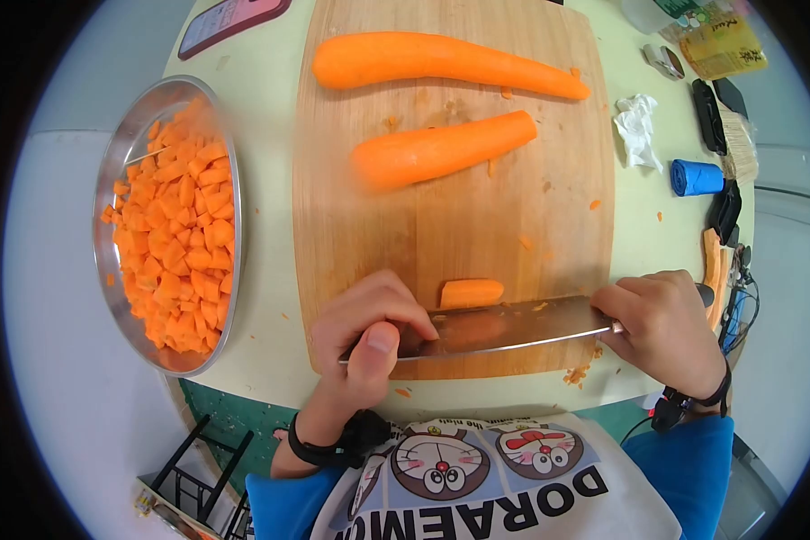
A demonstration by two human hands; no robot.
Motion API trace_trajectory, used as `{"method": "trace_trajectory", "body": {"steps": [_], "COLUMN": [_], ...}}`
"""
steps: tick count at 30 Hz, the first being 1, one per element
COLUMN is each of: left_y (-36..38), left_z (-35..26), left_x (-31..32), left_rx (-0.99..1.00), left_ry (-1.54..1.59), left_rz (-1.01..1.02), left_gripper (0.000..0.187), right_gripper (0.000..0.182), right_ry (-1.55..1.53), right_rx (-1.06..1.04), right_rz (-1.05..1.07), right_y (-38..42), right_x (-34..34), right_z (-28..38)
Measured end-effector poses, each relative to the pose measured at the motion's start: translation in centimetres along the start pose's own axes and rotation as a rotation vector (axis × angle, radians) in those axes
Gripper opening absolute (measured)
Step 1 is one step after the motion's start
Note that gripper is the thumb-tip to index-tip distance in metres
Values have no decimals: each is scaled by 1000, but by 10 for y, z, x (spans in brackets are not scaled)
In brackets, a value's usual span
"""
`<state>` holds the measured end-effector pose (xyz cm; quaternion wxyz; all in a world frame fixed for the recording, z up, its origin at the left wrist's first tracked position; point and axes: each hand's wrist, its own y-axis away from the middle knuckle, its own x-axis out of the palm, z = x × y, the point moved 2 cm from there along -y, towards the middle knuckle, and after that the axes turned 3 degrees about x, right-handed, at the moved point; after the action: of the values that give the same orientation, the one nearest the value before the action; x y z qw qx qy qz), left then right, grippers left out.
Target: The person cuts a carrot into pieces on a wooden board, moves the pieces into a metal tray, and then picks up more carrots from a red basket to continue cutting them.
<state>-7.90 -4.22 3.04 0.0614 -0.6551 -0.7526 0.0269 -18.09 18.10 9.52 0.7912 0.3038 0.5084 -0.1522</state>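
**Knife flat on the cutting board, a carrot piece behind it**

My right hand point(661, 319) is closed around the handle of the knife point(504, 326), whose blade lies across the near edge of the cutting board point(459, 225). My left hand point(369, 333) curls over the blade's tip end, thumb pressed on the steel. A small carrot piece point(471, 292) sits on the board just beyond the blade. Two whole carrots point(441, 151) lie farther up the board. Left of the board stands a metal bowl point(108, 216) of diced carrot.

One head-worn camera looks steeply down, close over the table point(261, 360) (fisheye, dark corners), the wearer's chest at the near edge.
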Motion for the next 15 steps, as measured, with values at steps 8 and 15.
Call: {"method": "trace_trajectory", "body": {"steps": [8, 15], "left_y": [-2, 13], "left_z": [-20, -41], "left_x": [0, 5], "left_rx": [236, 222], "left_ry": [-145, -917], "left_rz": [-284, 176], "left_gripper": [43, 38], "right_gripper": [20, 17], "right_ry": [11, -276], "right_rx": [2, 268], "right_rz": [-122, -463], "right_y": [20, 52], "right_x": [-8, -6], "right_z": [5, -8]}}
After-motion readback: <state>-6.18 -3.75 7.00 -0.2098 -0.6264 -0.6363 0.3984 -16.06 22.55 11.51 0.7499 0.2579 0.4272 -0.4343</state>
